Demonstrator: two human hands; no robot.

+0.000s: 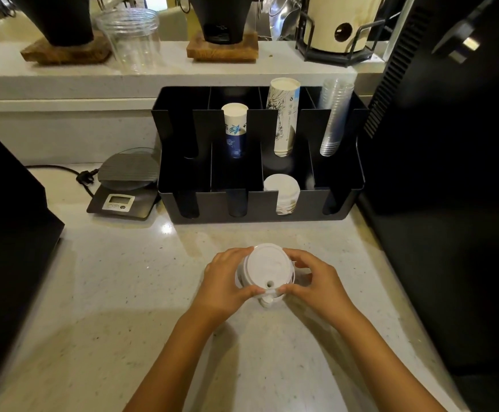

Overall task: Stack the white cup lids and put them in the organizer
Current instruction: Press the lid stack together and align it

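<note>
A stack of white cup lids (267,267) stands on the pale counter, just in front of the black organizer (206,203). My left hand (227,278) wraps its left side and my right hand (313,278) its right side, thumbs meeting at the near edge. The top lid shows a small sip hole. In the organizer's front row, third slot from the left, lies another stack of white lids (282,191). The lower lids of the held stack are hidden by my fingers.
The organizer's back row holds a short paper cup stack (234,129), a tall paper cup stack (283,114) and clear plastic cups (332,117). A digital scale (123,185) with a cable sits left of it. Dark machines flank both sides (450,173).
</note>
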